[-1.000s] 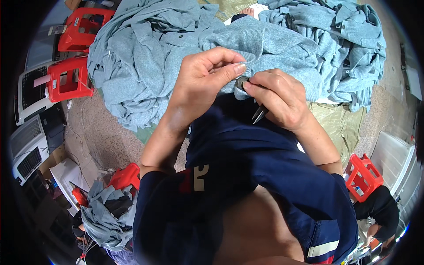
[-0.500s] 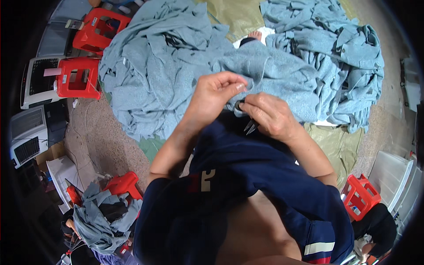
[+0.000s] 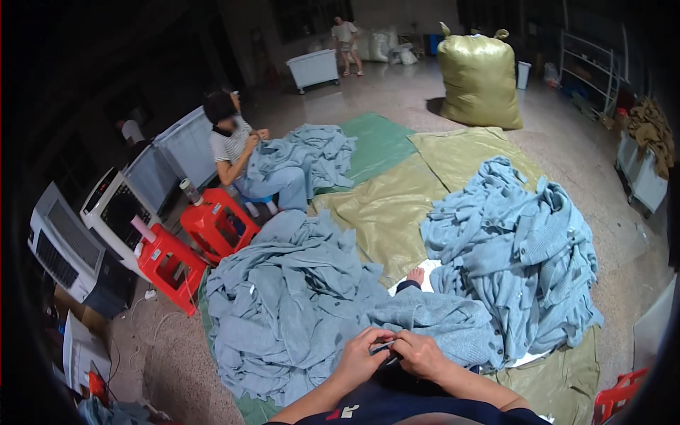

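Observation:
My left hand (image 3: 361,358) and my right hand (image 3: 419,353) meet at the lower middle of the view, fingertips pinched together on the edge of a light blue knitted garment (image 3: 432,319) that lies across my lap. A small dark tool or thread seems to sit between the fingers; it is too small to identify. The garment runs out to a big heap of the same blue knitwear (image 3: 283,304) on my left. A second heap (image 3: 517,241) lies to my right. My bare foot (image 3: 416,275) pokes out between the two heaps.
Another person (image 3: 230,142) sits at the far left handling blue knitwear. Two red plastic stools (image 3: 188,244) stand beside the left heap. Olive and green sheets (image 3: 397,191) cover the floor. A large stuffed yellow-green sack (image 3: 478,74) stands behind. White appliances (image 3: 85,227) line the left.
The view has tilted up from my lap to the room. My hands have kept pinching the garment's edge and now appear lower and smaller.

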Action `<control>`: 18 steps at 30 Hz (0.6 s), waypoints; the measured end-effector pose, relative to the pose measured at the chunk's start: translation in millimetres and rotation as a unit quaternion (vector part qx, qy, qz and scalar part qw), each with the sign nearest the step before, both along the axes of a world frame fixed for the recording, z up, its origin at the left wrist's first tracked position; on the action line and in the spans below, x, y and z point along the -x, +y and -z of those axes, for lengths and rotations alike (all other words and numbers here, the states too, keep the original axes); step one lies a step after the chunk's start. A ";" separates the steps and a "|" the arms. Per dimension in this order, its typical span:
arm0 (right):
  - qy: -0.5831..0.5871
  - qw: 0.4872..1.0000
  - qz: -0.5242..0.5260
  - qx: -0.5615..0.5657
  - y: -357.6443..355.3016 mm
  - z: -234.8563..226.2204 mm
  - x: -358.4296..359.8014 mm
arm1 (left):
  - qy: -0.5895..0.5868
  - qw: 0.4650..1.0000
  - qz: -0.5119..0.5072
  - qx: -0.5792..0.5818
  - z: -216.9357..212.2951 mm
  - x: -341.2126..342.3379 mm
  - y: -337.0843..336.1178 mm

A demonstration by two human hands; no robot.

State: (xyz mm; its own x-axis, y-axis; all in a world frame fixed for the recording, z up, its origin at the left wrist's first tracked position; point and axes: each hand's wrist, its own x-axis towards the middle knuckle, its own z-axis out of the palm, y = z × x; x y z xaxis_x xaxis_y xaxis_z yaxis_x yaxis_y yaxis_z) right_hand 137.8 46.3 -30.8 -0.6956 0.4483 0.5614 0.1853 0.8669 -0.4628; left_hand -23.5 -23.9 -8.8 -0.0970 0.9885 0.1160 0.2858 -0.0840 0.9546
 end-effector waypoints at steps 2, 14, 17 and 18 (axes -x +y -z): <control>0.011 1.000 0.008 -0.020 1.4 4.0 -0.3 | 0.021 1.000 -0.006 0.001 2.9 -3.1 4.8; 0.054 0.982 0.064 0.171 -1.4 11.8 -6.7 | -0.008 1.000 0.014 -0.010 28.8 -3.1 8.5; 0.057 0.993 0.041 0.097 -0.8 7.2 -8.4 | -0.089 0.989 0.057 0.105 24.4 15.1 12.7; 0.055 0.995 0.040 0.077 1.7 1.2 -7.1 | -0.088 0.986 0.070 0.126 27.3 22.2 15.5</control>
State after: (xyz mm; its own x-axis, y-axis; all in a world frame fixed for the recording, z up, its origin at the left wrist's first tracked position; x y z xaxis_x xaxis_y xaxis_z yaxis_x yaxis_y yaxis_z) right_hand 144.9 48.0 -32.0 -0.5916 0.5872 0.5524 0.1923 0.7682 -0.6106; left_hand -45.7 -8.4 -36.1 0.0461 0.9890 -0.1404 0.1166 0.1343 0.9841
